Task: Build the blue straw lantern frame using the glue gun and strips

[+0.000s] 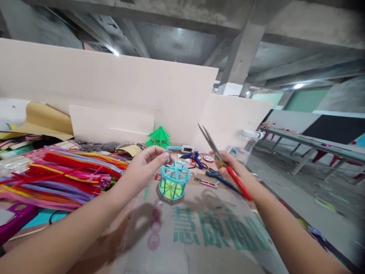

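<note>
My left hand (151,161) is closed in a pinch on a short, bent light-blue pipe cleaner (176,147). Just below my fingertips stands a small round cage (174,173) of light-blue pipe cleaners, with a spoked top and a yellow-green base; whether the fingers touch it I cannot tell. My right hand (232,167) grips scissors (211,141) with red handles. Their blades point up and to the left, slightly apart, with nothing seen between them. The scissors are to the right of the cage, well apart from it.
Colourful pipe cleaners (65,175) are heaped on the left. Behind the cage are a green tree (159,136) and a blue glue gun (193,157). Blue-handled pliers (221,178) and a pink cutter (205,182) lie near my right hand. Printed cardboard (194,258) covers the table front.
</note>
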Tool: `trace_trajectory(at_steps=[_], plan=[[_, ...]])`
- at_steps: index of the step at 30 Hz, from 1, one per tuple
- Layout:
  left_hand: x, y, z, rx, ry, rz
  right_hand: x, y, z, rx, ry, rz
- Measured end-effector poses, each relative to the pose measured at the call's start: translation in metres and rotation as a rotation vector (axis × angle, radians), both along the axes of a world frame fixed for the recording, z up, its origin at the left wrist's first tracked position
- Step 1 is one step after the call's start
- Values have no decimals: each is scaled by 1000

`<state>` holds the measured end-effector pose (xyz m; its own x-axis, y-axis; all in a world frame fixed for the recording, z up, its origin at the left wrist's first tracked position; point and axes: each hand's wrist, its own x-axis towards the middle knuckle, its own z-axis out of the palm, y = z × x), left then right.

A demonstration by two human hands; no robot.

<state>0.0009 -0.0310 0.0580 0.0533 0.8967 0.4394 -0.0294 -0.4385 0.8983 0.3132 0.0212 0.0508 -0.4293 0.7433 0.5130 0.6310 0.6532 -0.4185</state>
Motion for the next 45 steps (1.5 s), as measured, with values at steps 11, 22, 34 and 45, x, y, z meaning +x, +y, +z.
trace_trajectory(at_steps=[11,22,34,45], plan=[[-1,9,-6,-79,-64,-55,-59,-40,-11,-243,-15,276],[6,6,-11,-78,86,-124,-74,-52,-11,-381,68,445],[5,10,-15,-62,102,-143,-81,-60,-5,-399,103,414],[6,13,-17,-42,133,-106,-87,-49,-23,-262,89,177]])
